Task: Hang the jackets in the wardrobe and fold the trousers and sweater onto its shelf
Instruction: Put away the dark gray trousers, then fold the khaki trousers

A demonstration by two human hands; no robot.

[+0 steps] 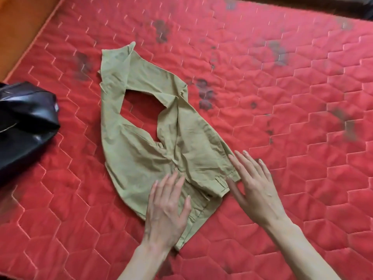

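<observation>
Olive-green trousers (139, 150) lie on the red quilted mattress (282, 98), their legs bent back so that a gap of red shows between them. The waistband is at the near end, under my hands. My left hand (167, 211) lies flat on the waistband with fingers straight and spread. My right hand (254, 182) is flat too, at the waistband's right corner, its fingers partly on the cloth and partly on the mattress. A shiny black jacket (24, 122) is bunched at the left edge of the mattress.
The mattress has dark stains across its far half and near my left wrist. An orange-brown surface (22, 25) borders the mattress at the upper left. A dark strip (302, 5) runs along the far top edge.
</observation>
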